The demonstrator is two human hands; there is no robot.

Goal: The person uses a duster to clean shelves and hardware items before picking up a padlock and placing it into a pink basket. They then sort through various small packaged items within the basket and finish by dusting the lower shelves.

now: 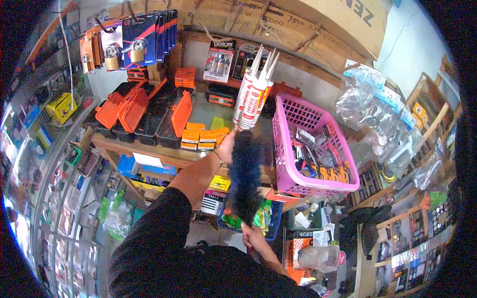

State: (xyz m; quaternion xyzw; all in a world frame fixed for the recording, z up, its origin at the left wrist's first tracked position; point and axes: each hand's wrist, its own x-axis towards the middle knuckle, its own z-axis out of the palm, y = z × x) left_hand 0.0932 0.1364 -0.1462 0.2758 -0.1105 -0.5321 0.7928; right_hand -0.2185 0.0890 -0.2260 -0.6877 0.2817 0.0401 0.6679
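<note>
Several white sealant tubes stand beside the pink basket. The left hand is at their base; I can't tell whether its fingers grip. Below, the right hand's fingers are wrapped around a dark, blurred duster between both hands.

Duster dark blue-black. Sealant tubes white, red-lettered. Basket pink. Box lids orange, bases black.
</note>
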